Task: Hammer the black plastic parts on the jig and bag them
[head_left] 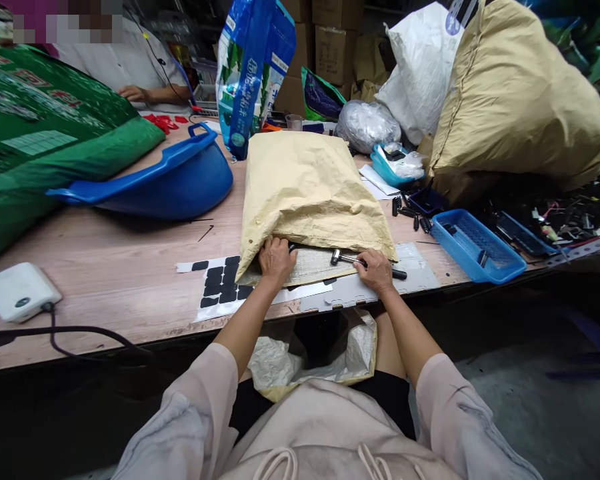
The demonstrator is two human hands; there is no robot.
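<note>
So the person at the bench has both hands at the near mouth of a yellow woven sack (310, 193) lying flat on the wooden table (105, 267). Left hand (276, 260) is pressed palm-down right at the sack's opening, fingers curled under the lip, looks like it's touching the grey lining rather than gripping anything. Right hand (376, 270) is closed loosely around the handle of a small hammer (353, 259), whose head points left, just beside the sack's edge. A sheet of black pads (220, 283) sits just left of the left hand.

My read: they're mid-reach into the sack, getting set up. Next move probably needs the left hand to lift the lip. A blue tray (475, 243) is off to the right, a blue basin (180, 177) far left.
</note>
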